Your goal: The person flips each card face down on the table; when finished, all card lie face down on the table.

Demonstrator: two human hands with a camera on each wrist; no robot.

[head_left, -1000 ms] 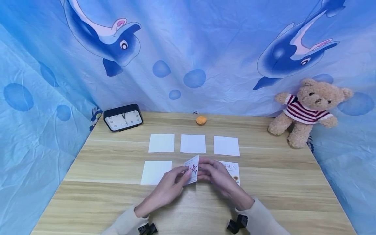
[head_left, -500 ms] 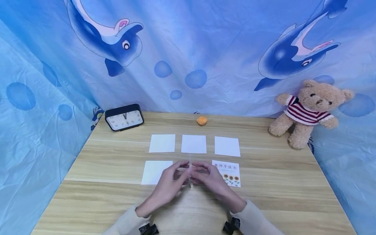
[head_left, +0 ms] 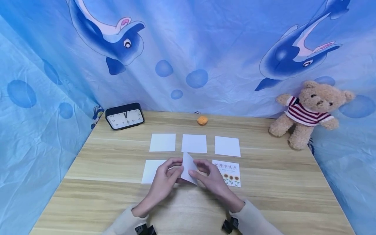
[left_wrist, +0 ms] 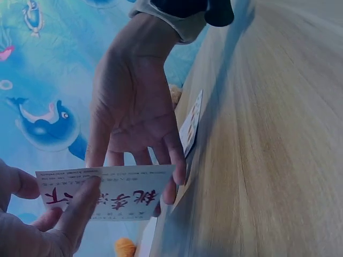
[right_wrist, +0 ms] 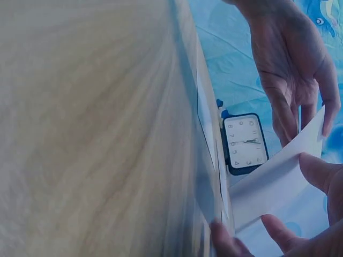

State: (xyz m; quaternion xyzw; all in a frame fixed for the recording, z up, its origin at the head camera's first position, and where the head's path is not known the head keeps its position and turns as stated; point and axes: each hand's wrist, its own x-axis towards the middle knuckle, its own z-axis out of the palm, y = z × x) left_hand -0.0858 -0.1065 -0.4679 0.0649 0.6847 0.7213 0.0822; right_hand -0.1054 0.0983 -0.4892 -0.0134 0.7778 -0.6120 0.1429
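Note:
Between both hands, a small card (head_left: 187, 168) is held upright above the table. Its blank white face turns to the right hand, while the left wrist view shows red Chinese characters and small text on the printed face (left_wrist: 115, 201). My left hand (head_left: 163, 181) pinches one side, its thumb on the print. My right hand (head_left: 216, 182) grips the other side, with its thumb on the blank face (right_wrist: 278, 187). Just right of that hand lies a card with sunflowers (head_left: 233, 178), face up. A blank card (head_left: 150, 171) is partly hidden behind the left hand.
Three blank cards, left (head_left: 162, 142), middle (head_left: 194, 143) and right (head_left: 227, 146), form a row farther back. Behind them sit a black-framed clock (head_left: 124, 117), a small orange object (head_left: 202, 120) and a teddy bear (head_left: 311, 111). A blue dolphin curtain (head_left: 229, 65) borders the table.
The held card has turned from showing its print, through edge-on, to showing its blank side to the head view. Its sunflower neighbour has come fully into sight.

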